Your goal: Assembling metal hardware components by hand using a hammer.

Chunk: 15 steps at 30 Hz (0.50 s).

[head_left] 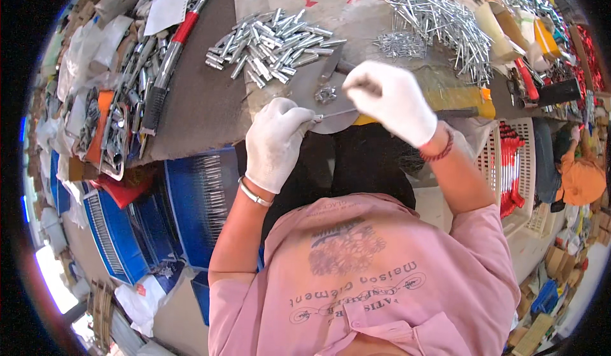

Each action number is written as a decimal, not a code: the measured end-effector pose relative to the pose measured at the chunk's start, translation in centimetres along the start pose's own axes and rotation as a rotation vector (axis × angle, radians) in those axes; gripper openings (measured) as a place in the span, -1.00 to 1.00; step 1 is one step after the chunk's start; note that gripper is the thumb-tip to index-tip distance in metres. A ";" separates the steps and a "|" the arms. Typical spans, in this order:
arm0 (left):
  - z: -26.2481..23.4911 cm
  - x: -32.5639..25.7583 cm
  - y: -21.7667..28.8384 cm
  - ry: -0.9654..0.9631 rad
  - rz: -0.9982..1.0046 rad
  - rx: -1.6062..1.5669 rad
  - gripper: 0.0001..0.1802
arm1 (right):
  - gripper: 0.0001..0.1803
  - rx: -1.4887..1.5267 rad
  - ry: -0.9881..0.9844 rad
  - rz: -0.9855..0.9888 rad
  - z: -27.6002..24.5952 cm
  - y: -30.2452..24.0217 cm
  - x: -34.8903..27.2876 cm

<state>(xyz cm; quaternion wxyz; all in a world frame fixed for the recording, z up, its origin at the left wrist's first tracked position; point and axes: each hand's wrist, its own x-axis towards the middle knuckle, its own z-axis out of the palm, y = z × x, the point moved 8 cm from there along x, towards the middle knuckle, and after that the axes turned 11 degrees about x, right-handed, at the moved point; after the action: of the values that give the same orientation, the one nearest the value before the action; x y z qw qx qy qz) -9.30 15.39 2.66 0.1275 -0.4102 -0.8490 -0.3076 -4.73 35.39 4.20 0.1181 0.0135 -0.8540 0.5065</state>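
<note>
Left hand (275, 141) clamped on thin metal rod (335, 113); right hand (389, 98), at its 2 o'clock, pinches rod's far end. Metal sleeves pile (273, 45) at 12.

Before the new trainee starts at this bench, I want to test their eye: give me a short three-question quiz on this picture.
1. True or false: both hands wear white fabric gloves.
2. What spans the gap between the left hand and the right hand? A) thin metal rod B) red-handled tool C) blue tray
3. Fill in: the heap of short silvery metal tubes lies on the table, ____ the hands.

Key: 1 true; 2 A; 3 beyond.
</note>
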 end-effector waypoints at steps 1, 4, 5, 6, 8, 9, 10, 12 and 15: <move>0.0 0.0 0.0 -0.002 -0.002 -0.010 -0.81 | -0.90 0.097 0.001 -0.026 1.4 -0.6 -0.7; 0.5 -0.3 -0.5 -0.024 -0.034 -0.034 -0.80 | -0.85 -0.072 0.064 -0.329 3.6 -2.2 -1.1; 0.5 -0.3 -0.6 -0.022 -0.041 -0.032 -0.80 | -0.84 -0.054 0.046 -0.286 4.2 -1.7 -1.2; 0.3 -0.3 -0.4 -0.002 -0.031 -0.015 -0.80 | -0.84 -0.052 0.040 -0.287 4.5 -1.8 -1.2; 0.1 -0.4 -0.5 0.019 -0.025 0.004 -0.80 | -0.87 -0.154 0.060 -0.306 4.8 -2.0 -1.2; 0.4 -0.5 -0.7 0.001 -0.037 -0.004 -0.81 | -0.87 -0.152 0.054 -0.308 5.0 -1.9 -1.3; 0.6 -0.6 -0.9 -0.018 -0.049 -0.013 -0.81 | -0.88 -0.139 0.053 -0.291 5.1 -1.5 -1.3; 0.7 -0.6 -1.1 -0.028 -0.053 -0.002 -0.81 | -0.89 -0.131 0.050 -0.273 5.3 -1.2 -1.3; 0.9 -0.7 -1.1 -0.040 -0.056 0.006 -0.81 | -0.89 -0.091 0.033 -0.242 5.5 -0.7 -1.3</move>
<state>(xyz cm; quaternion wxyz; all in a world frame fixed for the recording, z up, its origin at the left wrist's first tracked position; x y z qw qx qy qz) -9.71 15.03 1.19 0.1029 -0.3920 -0.8635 -0.3001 -4.35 30.12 2.02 0.1930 0.1025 -0.8662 0.4493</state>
